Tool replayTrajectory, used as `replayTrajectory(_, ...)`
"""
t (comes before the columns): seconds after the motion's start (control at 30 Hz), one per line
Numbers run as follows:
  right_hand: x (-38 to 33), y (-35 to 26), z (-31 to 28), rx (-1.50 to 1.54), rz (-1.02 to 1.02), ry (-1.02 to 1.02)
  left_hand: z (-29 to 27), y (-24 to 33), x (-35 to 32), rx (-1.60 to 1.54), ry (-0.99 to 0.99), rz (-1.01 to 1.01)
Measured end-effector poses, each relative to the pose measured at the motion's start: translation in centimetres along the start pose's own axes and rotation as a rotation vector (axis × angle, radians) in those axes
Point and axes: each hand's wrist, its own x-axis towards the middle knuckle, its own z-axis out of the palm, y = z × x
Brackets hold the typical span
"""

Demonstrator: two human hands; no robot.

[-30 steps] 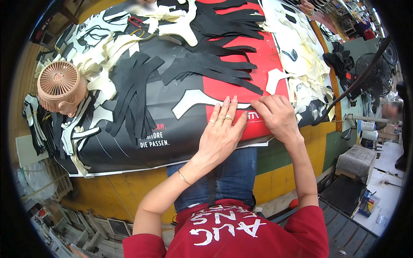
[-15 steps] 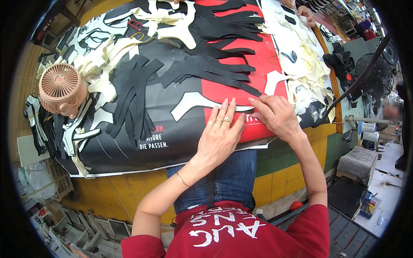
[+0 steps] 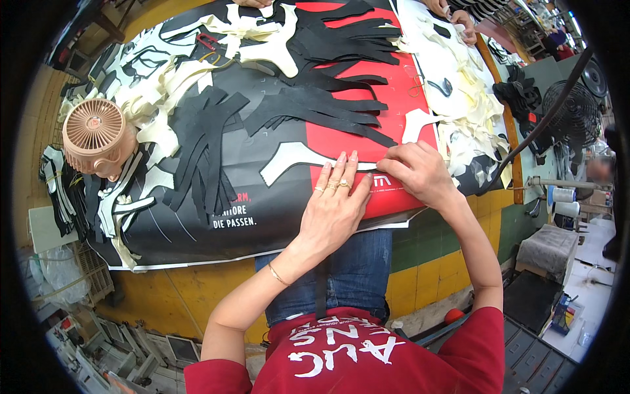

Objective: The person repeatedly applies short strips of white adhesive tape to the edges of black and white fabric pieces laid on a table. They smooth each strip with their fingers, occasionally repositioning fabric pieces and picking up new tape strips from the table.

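Note:
A white Y-shaped cut piece with a thin dark edge lies across the black and red sheet in front of me. My left hand rests flat, its outstretched fingers pressing on the narrow arm of the piece. At the right tip of that arm, my right hand pinches with bent fingers and thumb; the fingers partly hide the tip. Just beyond both hands lie black fabric strips in a fanned pile. A small white cut piece is beyond my right hand.
A pink fan stands at the left among cream scraps and more black strips. Red-handled snips lie at the far left. Cream pieces cover the right side. Another person's hands work at the far right, and another hand shows at the top edge.
My right fingertips have shifted slightly left and closed down on the tip of the white piece. The left hand stays in place. Another person's hand shows more at the top edge.

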Motion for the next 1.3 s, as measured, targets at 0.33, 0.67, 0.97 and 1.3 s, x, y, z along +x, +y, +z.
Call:
replayTrajectory(0.33,-0.6,-0.2,-0.1,-0.224,-0.221,0.009,-0.1,0.1,0.1,0.008,-0.009,-0.011)
replayTrajectory(0.67,-0.7,-0.2,0.1,-0.267,-0.232,0.029,-0.2,0.1,0.1,-0.003,-0.019,-0.013)
replayTrajectory(0.97,-0.7,-0.9,-0.6,-0.254,-0.189,-0.078,-0.1,0.1,0.1,0.002,-0.031,-0.022)
replayTrajectory(1.3,-2.6,-3.4,-1.6,0.0,0.166,-0.205,0.1,0.5,0.1,0.093,-0.029,0.002)
